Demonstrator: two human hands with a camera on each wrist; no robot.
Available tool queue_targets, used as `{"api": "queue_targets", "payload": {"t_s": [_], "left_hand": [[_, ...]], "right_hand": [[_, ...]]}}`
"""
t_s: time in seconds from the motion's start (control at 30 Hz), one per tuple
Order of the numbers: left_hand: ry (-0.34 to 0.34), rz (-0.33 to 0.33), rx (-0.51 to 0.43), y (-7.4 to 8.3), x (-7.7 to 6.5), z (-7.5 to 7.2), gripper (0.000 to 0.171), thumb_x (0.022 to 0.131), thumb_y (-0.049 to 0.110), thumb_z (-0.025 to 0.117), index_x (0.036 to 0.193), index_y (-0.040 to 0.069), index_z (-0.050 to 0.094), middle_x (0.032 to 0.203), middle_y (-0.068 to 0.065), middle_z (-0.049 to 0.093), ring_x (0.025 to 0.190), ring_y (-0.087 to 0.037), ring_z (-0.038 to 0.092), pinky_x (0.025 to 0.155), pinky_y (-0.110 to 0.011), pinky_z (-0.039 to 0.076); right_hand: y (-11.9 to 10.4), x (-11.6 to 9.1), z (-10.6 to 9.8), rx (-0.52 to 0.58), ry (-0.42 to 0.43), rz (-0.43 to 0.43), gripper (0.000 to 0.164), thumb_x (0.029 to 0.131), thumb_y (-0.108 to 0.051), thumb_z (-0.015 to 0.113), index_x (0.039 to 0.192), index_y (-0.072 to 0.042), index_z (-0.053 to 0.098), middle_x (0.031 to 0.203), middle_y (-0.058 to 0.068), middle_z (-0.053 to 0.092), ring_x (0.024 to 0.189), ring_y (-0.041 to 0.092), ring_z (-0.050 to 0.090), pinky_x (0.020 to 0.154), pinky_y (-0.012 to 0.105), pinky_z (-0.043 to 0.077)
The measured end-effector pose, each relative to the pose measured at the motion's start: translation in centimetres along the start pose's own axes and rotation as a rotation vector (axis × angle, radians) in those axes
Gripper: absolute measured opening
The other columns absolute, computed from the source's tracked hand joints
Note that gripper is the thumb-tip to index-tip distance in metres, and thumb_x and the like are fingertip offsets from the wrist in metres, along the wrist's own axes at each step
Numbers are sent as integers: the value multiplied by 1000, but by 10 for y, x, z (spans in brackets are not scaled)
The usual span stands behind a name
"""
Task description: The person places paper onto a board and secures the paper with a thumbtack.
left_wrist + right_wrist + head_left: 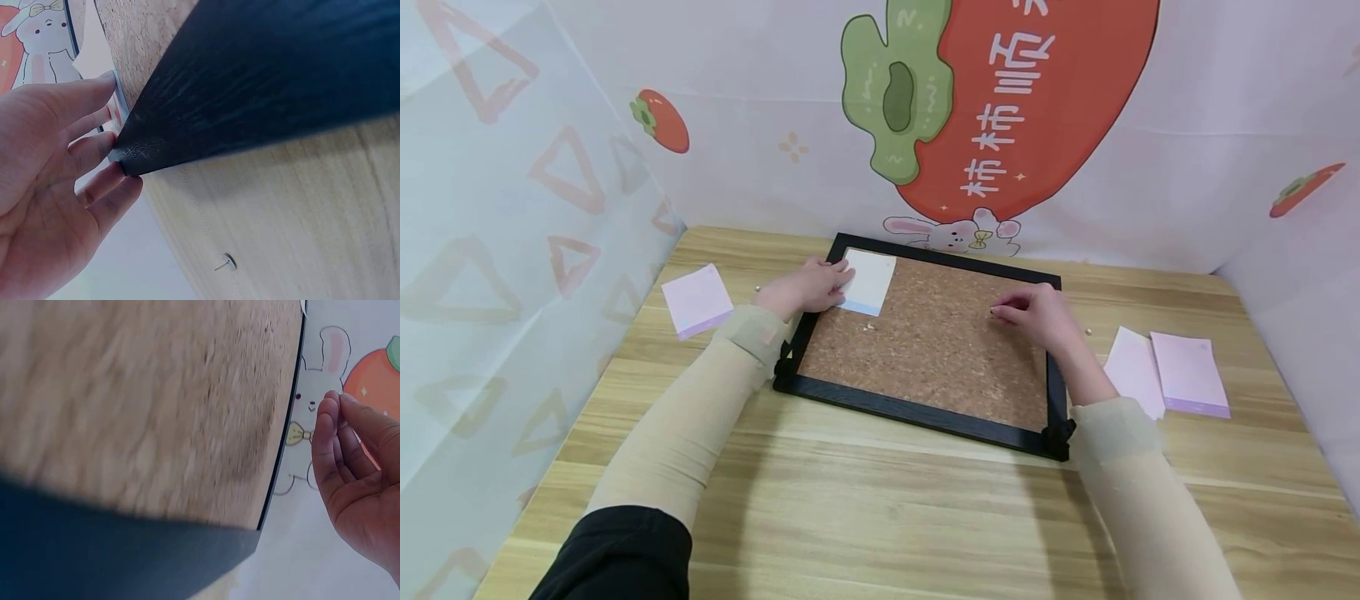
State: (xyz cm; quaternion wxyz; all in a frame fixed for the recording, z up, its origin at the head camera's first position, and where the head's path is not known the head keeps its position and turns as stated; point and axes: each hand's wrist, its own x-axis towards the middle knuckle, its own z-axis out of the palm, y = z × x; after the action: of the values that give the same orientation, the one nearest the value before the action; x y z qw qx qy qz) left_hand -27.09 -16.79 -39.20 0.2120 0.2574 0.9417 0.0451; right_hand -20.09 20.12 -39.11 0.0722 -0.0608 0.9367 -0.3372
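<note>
A black-framed corkboard lies on the table. A white note with a blue bottom strip rests in its upper left corner. My left hand lies across the frame's left side, fingertips on the note's left edge. In the left wrist view, the other fingers of the left hand touch the outside of the black frame. Over the right part of the cork, my right hand pinches a tiny thumbtack between thumb and fingertips. The fingers of this right hand mostly hide the tack.
A pink note lies left of the board; two more pink notes, one at the far right, lie on the right. A loose thumbtack lies beside the frame, another tack on the right. Small pale bits sit on the cork.
</note>
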Motion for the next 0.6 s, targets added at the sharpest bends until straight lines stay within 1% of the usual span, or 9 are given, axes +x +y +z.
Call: {"api": "queue_targets", "payload": {"t_s": [0.1,0.17,0.3,0.33,0.37,0.43,0.47,0.57,0.6], "left_hand": [[-5,9,12,0,1,0,58,106,22,46,158,6,25,166,-18,16,152,-47,16,126,-53,14],[-3,31,37,0,2,0,58,106,22,46,158,4,25,165,-21,17,151,-44,22,126,-53,12],[6,66,74,-2,4,1,58,106,20,46,156,0,26,163,-25,19,146,-39,36,126,-54,14],[7,73,84,-2,4,1,58,106,20,46,156,-1,26,163,-26,19,145,-38,39,125,-55,14],[5,73,85,-2,4,1,58,106,20,46,156,-1,26,163,-26,20,144,-38,39,125,-55,14],[-1,68,81,-2,4,0,58,106,20,45,156,-1,26,163,-26,19,145,-38,39,125,-54,14],[-5,64,80,-1,4,0,58,106,20,45,156,0,26,163,-26,19,143,-38,42,125,-54,14],[-20,54,78,0,4,-1,59,106,21,46,157,1,25,164,-25,18,138,-37,48,126,-54,13],[-25,48,73,1,4,-1,59,106,22,46,157,1,24,164,-24,18,138,-37,48,126,-53,13]], "right_hand": [[-4,4,6,22,4,0,19,96,-19,67,108,-7,77,103,15,76,88,23,68,79,28,55],[-6,6,10,38,12,-17,18,96,-17,67,107,-6,77,101,15,76,86,24,70,77,26,54],[-10,11,16,51,16,-46,17,96,-16,67,106,-6,77,99,15,76,84,24,70,73,22,51],[-11,12,18,51,14,-47,16,96,-16,67,106,-7,77,100,15,76,84,24,69,73,21,51],[-12,13,19,53,10,-43,17,96,-16,67,106,-7,76,100,15,76,85,24,69,72,21,51],[-14,16,21,56,2,-37,17,96,-16,67,107,-7,76,102,14,75,85,24,68,73,22,53],[-15,17,22,60,-4,-32,18,96,-16,67,108,-7,76,103,14,75,85,24,68,74,23,54],[-20,20,25,67,-24,-33,18,96,-16,67,109,-7,76,105,14,75,87,25,67,79,30,56],[-22,21,25,64,-29,-34,18,96,-16,67,110,-8,76,106,14,74,88,25,67,82,33,57]]}}
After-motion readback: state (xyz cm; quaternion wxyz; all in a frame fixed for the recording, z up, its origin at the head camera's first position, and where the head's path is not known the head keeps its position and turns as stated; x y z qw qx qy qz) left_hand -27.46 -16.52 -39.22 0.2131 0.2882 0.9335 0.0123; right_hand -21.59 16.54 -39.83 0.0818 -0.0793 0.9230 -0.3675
